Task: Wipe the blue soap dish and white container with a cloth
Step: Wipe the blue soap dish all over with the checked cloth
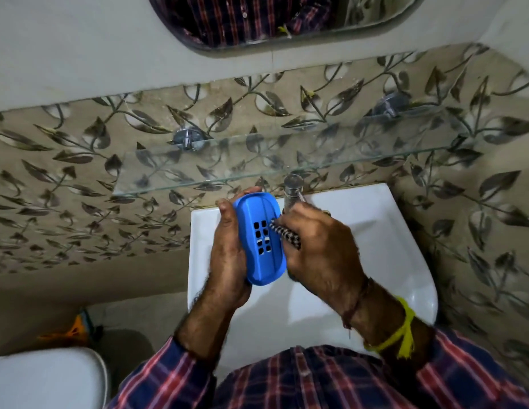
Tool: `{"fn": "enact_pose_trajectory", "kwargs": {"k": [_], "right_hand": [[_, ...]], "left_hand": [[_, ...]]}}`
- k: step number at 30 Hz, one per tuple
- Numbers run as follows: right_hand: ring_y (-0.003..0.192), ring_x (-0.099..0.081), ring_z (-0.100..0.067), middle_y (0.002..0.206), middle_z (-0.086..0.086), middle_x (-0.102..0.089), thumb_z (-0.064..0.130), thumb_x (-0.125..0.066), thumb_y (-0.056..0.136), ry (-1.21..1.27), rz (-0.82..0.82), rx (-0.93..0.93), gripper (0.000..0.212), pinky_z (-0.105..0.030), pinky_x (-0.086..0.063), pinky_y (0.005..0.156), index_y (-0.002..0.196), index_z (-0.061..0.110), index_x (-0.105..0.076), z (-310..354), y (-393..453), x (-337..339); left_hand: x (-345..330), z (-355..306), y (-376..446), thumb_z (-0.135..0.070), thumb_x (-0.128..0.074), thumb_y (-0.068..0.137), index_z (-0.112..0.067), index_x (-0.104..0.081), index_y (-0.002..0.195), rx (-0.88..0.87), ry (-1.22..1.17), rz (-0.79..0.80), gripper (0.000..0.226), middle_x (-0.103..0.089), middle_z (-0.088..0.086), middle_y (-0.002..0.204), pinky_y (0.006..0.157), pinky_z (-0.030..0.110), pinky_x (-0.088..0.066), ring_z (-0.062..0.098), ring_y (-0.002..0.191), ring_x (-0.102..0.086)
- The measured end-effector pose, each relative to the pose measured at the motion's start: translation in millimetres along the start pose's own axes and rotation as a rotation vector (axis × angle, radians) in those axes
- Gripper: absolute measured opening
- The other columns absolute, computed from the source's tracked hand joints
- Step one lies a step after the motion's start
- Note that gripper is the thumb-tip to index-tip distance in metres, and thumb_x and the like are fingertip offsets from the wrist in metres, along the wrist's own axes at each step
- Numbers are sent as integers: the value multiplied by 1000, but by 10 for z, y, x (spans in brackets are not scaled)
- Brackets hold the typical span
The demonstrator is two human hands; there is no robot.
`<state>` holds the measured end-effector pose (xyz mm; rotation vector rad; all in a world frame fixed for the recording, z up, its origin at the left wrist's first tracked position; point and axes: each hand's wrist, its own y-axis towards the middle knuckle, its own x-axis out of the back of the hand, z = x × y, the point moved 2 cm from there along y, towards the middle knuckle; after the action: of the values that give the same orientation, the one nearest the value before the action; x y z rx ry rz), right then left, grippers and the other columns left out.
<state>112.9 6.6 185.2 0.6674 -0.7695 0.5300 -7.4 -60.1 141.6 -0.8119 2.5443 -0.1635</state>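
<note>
Two hands (227, 255) (319, 249), one blue soap dish (258, 237), one cloth (286, 236), one sink (360, 231), one glass shelf (257, 160)

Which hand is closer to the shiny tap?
The right hand. It sits just below the tap, pressing the checked cloth on the blue soap dish. The left hand holds the dish's far side.

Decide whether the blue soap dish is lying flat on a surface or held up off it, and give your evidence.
Held up. The left hand grips the blue soap dish tilted above the sink, while the right hand presses a cloth against it.
</note>
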Motion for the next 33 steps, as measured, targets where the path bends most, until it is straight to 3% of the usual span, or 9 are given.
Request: {"fn": "enact_pose_trajectory", "kwargs": {"k": [5, 8, 11, 16, 20, 24, 27, 31, 33], "right_hand": [[76, -60, -25, 88, -2, -62, 5, -65, 74, -57, 24, 28, 17, -35, -52, 61, 88, 12, -68, 43, 9, -26], [79, -64, -26, 95, -2, -64, 2, -62, 74, -90, 172, 46, 23, -38, -57, 64, 92, 13, -69, 106, -192, -75], [83, -65, -25, 99, 0, -65, 2, -60, 75, -110, 168, 24, 25, -38, -57, 67, 95, 15, -69, 48, -207, -116], [85, -63, -17, 93, 8, -64, 9, -72, 79, 47, 251, 47, 19, -34, -55, 69, 94, 21, -72, 3, -204, -38], [74, -64, -22, 89, 5, -65, 1, -78, 66, -130, 210, 74, 32, -32, -53, 55, 87, 23, -71, 9, -244, 18], [81, -62, -18, 93, 7, -63, 3, -66, 78, 30, 211, 159, 28, -30, -52, 61, 94, 26, -70, 122, -260, -35], [79, -60, -22, 92, 4, -61, 2, -62, 75, -38, 201, 210, 31, -35, -51, 55, 94, 26, -69, 148, -292, -89], [87, -64, -21, 93, 8, -62, 14, -66, 86, -105, 222, 30, 18, -33, -53, 66, 94, 29, -72, -92, -252, -51], [90, -64, -14, 95, 10, -66, 20, -71, 86, 83, 145, -146, 9, -31, -54, 75, 93, 25, -73, -252, -219, 32]], "left_hand": [[-45, -10, 30, -81, -40, 78, -30, -73, 118, 18, -39, -82, 74, -75, 13, 106, 81, 46, -59, 30, 93, -71], [-36, -104, 114, -83, -47, 75, -22, -66, 129, -26, -35, -103, 84, -71, 19, 105, 81, 48, -57, 33, 93, -69], [-62, -74, 119, -80, -52, 74, -10, -60, 137, 14, -52, -126, 95, -69, 21, 106, 82, 48, -54, 36, 95, -65], [-9, -61, 122, -80, -50, 71, -7, -69, 124, 59, -133, -190, 93, -76, 16, 94, 78, 46, -57, 30, 85, -72], [-81, -27, 82, -82, -47, 69, -5, -63, 134, 91, -116, -203, 102, -71, 21, 100, 86, 52, -51, 36, 94, -66], [-47, -46, 64, -84, -46, 67, -2, -64, 130, 88, -134, -238, 104, -71, 22, 95, 76, 45, -56, 36, 83, -67], [-38, -52, 52, -88, -47, 62, -5, -62, 133, 71, -89, -252, 110, -69, 25, 102, 72, 44, -58, 37, 86, -67], [-112, -45, 40, -92, -54, 56, -1, -55, 136, 66, -2, -218, 121, -65, 21, 96, 58, 36, -56, 31, 70, -63], [-131, -74, 35, -88, -61, 64, -13, -63, 129, 33, 123, -236, 99, -70, 14, 94, 66, 40, -57, 27, 73, -66]]}}
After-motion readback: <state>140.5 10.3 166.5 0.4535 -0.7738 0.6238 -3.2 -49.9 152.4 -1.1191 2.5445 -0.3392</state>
